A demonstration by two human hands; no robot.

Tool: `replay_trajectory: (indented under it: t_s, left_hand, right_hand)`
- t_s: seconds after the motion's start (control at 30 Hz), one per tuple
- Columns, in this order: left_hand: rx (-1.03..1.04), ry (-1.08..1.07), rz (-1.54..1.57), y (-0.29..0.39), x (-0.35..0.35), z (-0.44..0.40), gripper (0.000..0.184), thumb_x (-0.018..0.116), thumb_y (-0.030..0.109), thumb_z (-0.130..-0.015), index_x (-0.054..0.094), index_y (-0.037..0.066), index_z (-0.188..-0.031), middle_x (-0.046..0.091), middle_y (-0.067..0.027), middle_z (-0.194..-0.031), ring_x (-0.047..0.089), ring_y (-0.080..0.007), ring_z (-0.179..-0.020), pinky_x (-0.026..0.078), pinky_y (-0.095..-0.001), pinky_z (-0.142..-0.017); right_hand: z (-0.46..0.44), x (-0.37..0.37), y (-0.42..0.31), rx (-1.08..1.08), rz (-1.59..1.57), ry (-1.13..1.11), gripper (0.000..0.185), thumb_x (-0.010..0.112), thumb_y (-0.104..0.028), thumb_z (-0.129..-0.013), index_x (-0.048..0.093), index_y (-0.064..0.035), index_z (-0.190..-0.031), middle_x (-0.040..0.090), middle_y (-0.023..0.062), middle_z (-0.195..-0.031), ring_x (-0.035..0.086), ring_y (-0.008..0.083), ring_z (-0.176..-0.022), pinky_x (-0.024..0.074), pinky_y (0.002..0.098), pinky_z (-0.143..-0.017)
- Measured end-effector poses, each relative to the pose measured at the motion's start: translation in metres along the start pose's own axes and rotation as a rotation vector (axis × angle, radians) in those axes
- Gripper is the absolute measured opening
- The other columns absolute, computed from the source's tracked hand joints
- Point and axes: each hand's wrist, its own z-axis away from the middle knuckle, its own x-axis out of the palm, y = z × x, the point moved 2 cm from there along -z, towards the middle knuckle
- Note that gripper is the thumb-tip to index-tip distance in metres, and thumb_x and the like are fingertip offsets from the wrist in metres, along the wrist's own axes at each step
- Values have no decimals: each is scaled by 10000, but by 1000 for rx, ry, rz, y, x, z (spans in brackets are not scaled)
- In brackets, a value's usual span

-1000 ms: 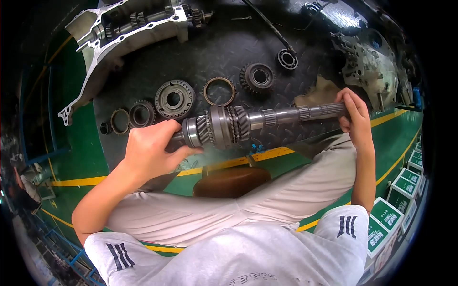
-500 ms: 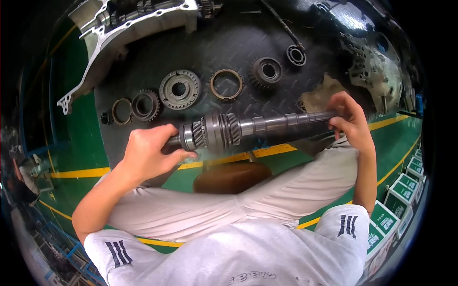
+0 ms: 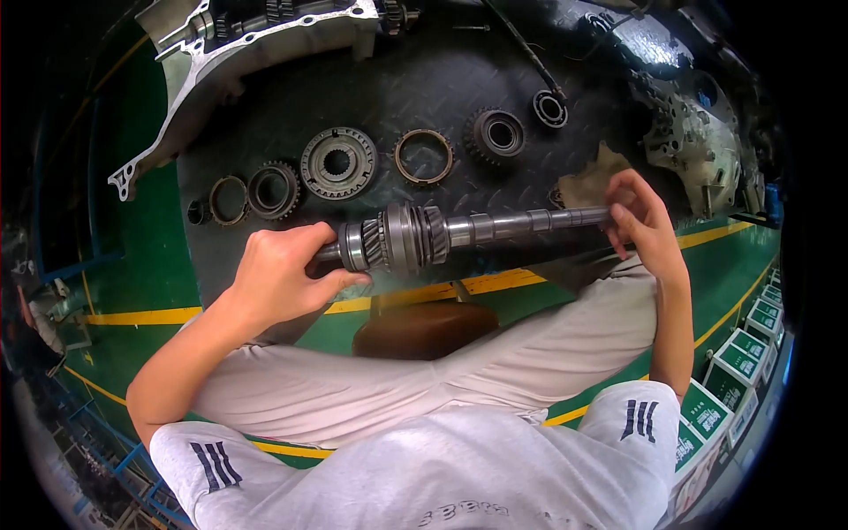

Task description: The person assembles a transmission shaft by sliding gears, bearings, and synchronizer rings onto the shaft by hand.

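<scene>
Geared transmission shaft (image 3: 464, 231), silvery grey; synchronizer rings (image 3: 398, 159), dull brass; benchtop (image 3: 415, 88), black with a tread pattern; floor (image 3: 168, 269), green with yellow lines (image 3: 141, 315); T-shirt (image 3: 415, 468), pale grey, three dark stripes on each sleeve (image 3: 642, 420); trousers (image 3: 353, 380), beige; stool seat (image 3: 424, 332), brown; cartons (image 3: 742, 353), green and white.

Head cam's kinda fisheye, looking forward and down past the grey shirt (image 3: 424, 468), with the surface (image 3: 433, 84) pretty close.

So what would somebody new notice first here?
Probably the shiny geared shaft, gripped by the left hand, with the right hand at its other end. Behind it, round metal parts line up on the dark table. A big silver casing sits at the picture's top left.
</scene>
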Motion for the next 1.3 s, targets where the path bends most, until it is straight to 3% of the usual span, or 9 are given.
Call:
replay_trajectory:
  t_s: [0.07, 0.2, 0.3, 0.43, 0.67, 0.77, 0.87, 1.07, 1.3]
  left_hand:
    - [-1, -4, 13, 1, -3, -1, 418, 956, 230, -653, 642, 8, -817, 614, -159, -663, 568, -312, -524, 483, -347, -517]
    - [-34, -33, 27, 2, -3, 0, 418, 956, 231, -650, 641, 9, -813, 617, -156, -663, 569, -309, -523, 482, -346, -515]
    - [22, 13, -1, 3, -5, -1, 418, 957, 229, -647, 638, 11, -806, 613, -146, -658, 569, -294, -517, 477, -338, -509]
    - [69, 70, -40, 8, -14, -4, 432, 956, 280, -661, 641, 22, -804, 619, -135, -651, 595, -284, -521, 481, -342, -505]
    - [18, 11, 147, 10, -6, -7, 396, 937, 250, -719, 639, 17, -838, 620, -137, -666, 577, -294, -532, 469, -343, -520]
    - [63, 39, 339, 15, 9, -16, 379, 924, 227, -746, 647, 7, -884, 624, -138, -685, 576, -293, -552, 471, -339, -538]
    - [164, 50, 496, 35, 15, -28, 323, 886, 162, -814, 676, 4, -1002, 667, -130, -775, 615, -235, -617, 511, -337, -603]
    - [-63, 11, 919, 64, 19, -47, 445, 781, -4, -868, 606, 4, -1277, 700, -86, -1156, 629, -141, -1062, 497, -328, -988]
    - [-167, -34, 1172, 70, 28, -44, 476, 791, 4, -887, 603, 37, -1322, 668, -37, -1255, 604, -132, -1167, 466, -329, -1058]
  right_hand:
    - [1, -3, -1, -70, -20, -49, 336, 741, -81, -954, 540, -36, -1219, 624, 62, -1061, 621, 104, -821, 526, 222, -537]
    - [0, -5, 0, -118, 67, -52, 349, 745, -43, -935, 548, -40, -1224, 631, 61, -1039, 626, 108, -819, 508, 220, -509]
    - [2, -1, -2, -128, 54, 1, 274, 709, -104, -985, 566, -30, -1206, 636, 62, -957, 594, 82, -728, 458, 203, -454]
    - [6, 2, -15, 71, 17, 34, 267, 541, -285, -1101, 612, -28, -1109, 519, -16, -664, 360, 21, -441, 255, 192, -381]
    - [18, -17, -36, -310, -176, 102, 450, 770, -298, -949, 515, 2, -1166, 441, -67, -601, 319, 11, -422, 210, 204, -395]
    - [24, -24, -75, -629, -151, 165, 339, 668, -263, -1031, 524, 12, -1168, 389, -95, -548, 311, 6, -402, 217, 199, -353]
    - [36, -33, -143, -742, -148, 187, 302, 512, -272, -1102, 567, 15, -1177, 336, -109, -523, 276, 17, -412, 365, 160, -527]
    - [36, -4, -208, -930, 31, 181, 256, 543, -234, -1087, 573, 8, -1164, 412, -66, -621, 358, 54, -521, 399, 197, -592]
    - [23, 80, -243, -1008, 257, -30, 206, 580, -189, -1070, 579, 1, -1148, 501, -15, -736, 454, 97, -649, 437, 241, -669]
